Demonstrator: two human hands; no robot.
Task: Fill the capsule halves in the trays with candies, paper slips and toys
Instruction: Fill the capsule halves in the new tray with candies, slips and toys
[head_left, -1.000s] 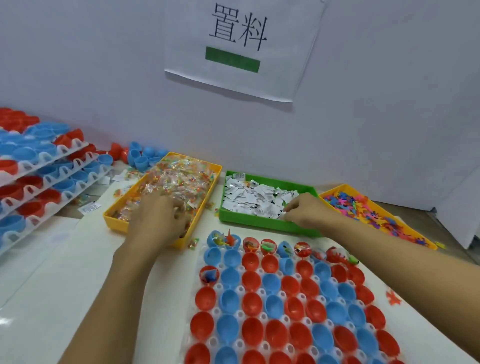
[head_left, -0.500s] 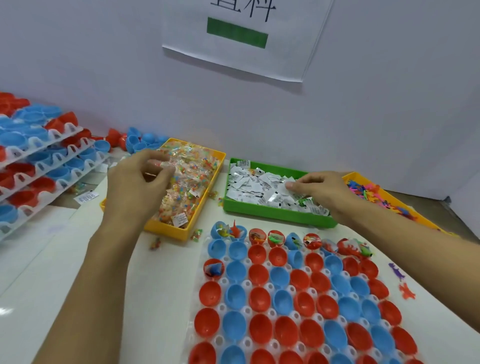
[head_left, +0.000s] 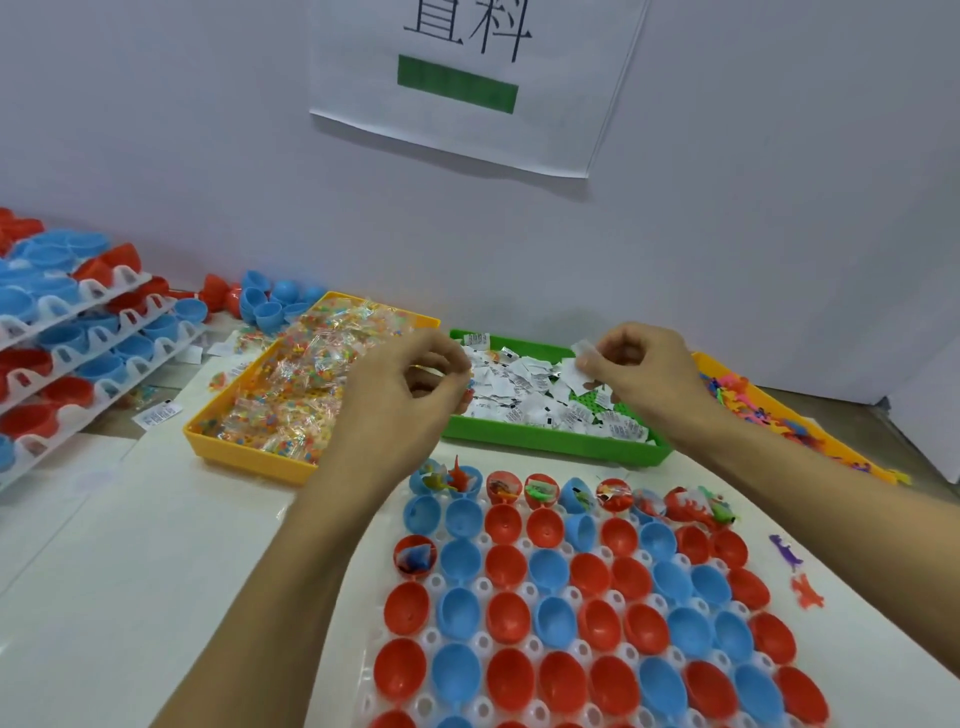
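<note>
Capsule halves: red and blue cups (head_left: 597, 623), open side up, sit in rows in a white tray (head_left: 524, 590) on the near part of the bench (head_left: 156, 571), right of centre.
Filled so far: only the far row (head_left: 571, 493) and one red cup at the left edge (head_left: 414, 556) hold wrapped bits and toys; every other cup in view looks bare.
Right hand: its grip (head_left: 644, 371) is pinched narrow on a white paper slip (head_left: 581, 358), held above the green bin.
Left hand: its grip (head_left: 415, 384) is curled with fingertips drawn together over the gap between the yellow and green bins; something small may be in it, but I cannot tell what.
Green bin: holds the loose paper slips (head_left: 550, 441), far of the capsule tray.
Yellow bin: heaped with clear-wrapped candies (head_left: 244, 452), left of the green one.
Orange bin: toys in mixed colours (head_left: 779, 410), at the far right, partly behind the right forearm.
Strays: a purple toy (head_left: 787, 552) and an orange toy (head_left: 807, 592) lie on the bench right of the tray.
Stacked trays: more capsule halves in tiers at the far left (head_left: 78, 332).
Doing it well: I would judge the slip should be separated to a single piece, then carried straight to the next bare cup in the second row and dropped well inside so it does not perch on a rim. Working along a row in order would keep cups from being skipped or doubled.
</note>
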